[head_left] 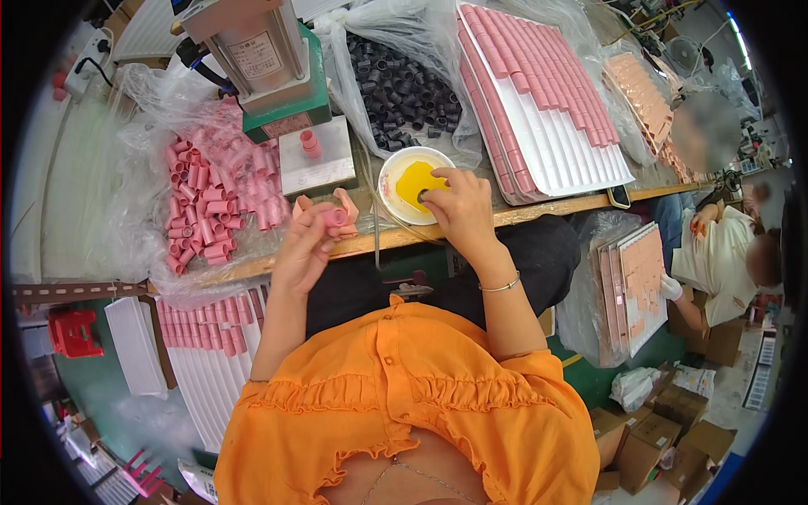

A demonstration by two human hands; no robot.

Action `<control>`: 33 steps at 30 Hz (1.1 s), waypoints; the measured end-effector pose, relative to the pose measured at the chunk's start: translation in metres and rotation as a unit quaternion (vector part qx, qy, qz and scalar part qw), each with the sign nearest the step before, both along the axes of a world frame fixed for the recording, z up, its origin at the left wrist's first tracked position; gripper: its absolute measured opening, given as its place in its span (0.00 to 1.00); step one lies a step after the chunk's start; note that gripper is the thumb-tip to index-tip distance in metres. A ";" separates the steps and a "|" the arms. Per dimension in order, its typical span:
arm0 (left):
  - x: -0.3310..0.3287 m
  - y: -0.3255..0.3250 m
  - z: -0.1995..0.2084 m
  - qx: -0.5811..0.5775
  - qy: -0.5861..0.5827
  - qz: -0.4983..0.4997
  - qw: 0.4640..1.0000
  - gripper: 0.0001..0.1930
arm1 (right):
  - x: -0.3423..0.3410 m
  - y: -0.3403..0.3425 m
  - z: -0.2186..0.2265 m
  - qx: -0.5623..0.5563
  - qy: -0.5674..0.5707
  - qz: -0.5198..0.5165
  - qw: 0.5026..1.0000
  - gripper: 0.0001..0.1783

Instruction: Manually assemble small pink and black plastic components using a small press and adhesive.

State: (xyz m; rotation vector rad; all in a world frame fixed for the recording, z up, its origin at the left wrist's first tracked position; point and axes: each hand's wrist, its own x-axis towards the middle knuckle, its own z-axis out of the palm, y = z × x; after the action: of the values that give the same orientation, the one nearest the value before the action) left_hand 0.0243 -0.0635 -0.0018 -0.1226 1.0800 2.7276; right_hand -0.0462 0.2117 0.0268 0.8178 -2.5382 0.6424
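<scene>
My left hand (301,251) is closed around a short pink plastic tube (335,217), its open end showing, at the table's front edge. With thumb and fingers my right hand (465,209) pinches a small dark ring-shaped piece (422,196) at a white bowl (389,204) with something yellow (414,178) in it. Beyond my left hand, a pink piece (311,144) stands upright on the metal block (318,168) under a green-and-grey press (282,93). Peach-coloured pieces (347,202) lie beside the left fingers.
Loose pink tubes (202,206) are heaped at left, and black tubes (404,88) fill a clear bag at the back. A white ridged tray (564,143) with rows of pink tubes stands right of the bowl. Another person (715,252) works at far right.
</scene>
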 end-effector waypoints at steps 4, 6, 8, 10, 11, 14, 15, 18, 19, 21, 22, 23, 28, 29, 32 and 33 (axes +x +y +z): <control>-0.014 0.019 0.005 0.001 -0.009 -0.006 1.000 0.14 | -0.001 -0.001 -0.003 0.083 0.016 -0.019 0.996 0.07; -0.019 0.022 -0.004 0.022 -0.007 -0.041 0.999 0.13 | 0.003 -0.005 0.012 -0.008 -0.003 -0.018 1.000 0.06; -0.021 0.024 -0.005 0.009 -0.011 -0.036 0.999 0.14 | 0.007 -0.010 0.022 -0.097 -0.022 -0.017 0.995 0.05; -0.025 0.033 -0.002 0.002 -0.013 -0.034 0.999 0.14 | 0.014 -0.014 0.027 -0.374 -0.163 0.044 0.912 0.07; -0.027 0.039 0.000 0.003 -0.011 -0.039 0.999 0.14 | 0.019 -0.015 0.031 -0.384 -0.159 0.045 0.908 0.08; -0.030 0.063 0.007 -0.018 0.008 -0.043 0.999 0.13 | 0.026 -0.017 0.036 -0.305 -0.059 0.028 0.950 0.08; -0.031 0.073 0.009 -0.041 0.021 -0.027 0.999 0.13 | 0.026 -0.017 0.031 -0.322 -0.055 0.016 0.945 0.07; -0.034 0.098 0.010 -0.080 0.032 0.009 0.996 0.13 | 0.027 -0.007 0.027 -0.308 -0.024 -0.020 0.951 0.07; -0.034 0.102 0.007 -0.098 0.047 0.010 0.994 0.12 | 0.029 -0.002 0.024 -0.348 -0.066 -0.013 0.935 0.06; -0.035 0.110 0.004 -0.110 0.068 -0.003 0.992 0.12 | 0.027 0.013 0.024 -0.373 -0.109 0.014 0.921 0.08; -0.036 0.112 0.004 -0.079 0.054 -0.024 0.995 0.12 | 0.026 0.025 0.030 -0.372 -0.099 0.003 0.923 0.08; -0.038 0.115 0.003 -0.048 0.038 -0.043 0.997 0.12 | 0.027 0.040 0.041 -0.348 -0.094 0.009 0.933 0.09; -0.049 0.117 0.006 0.002 0.018 -0.056 0.998 0.13 | -0.019 0.172 0.061 -0.325 0.055 -0.296 0.896 0.12; -0.051 0.114 0.006 -0.023 0.009 -0.045 0.999 0.13 | -0.041 0.206 0.053 -0.317 0.077 -0.363 0.873 0.11; -0.052 0.107 0.002 -0.054 -0.002 -0.027 0.998 0.13 | -0.091 0.266 0.033 -0.242 0.064 -0.387 0.887 0.15; -0.048 0.104 0.002 -0.055 -0.003 -0.024 0.998 0.13 | -0.102 0.264 0.031 -0.166 0.031 -0.400 0.901 0.16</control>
State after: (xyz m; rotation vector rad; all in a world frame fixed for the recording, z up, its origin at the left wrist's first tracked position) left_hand -0.0239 0.0407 0.0000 -0.1206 1.2152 2.6249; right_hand -0.1485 0.4756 0.0583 -0.3264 -2.3075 0.6983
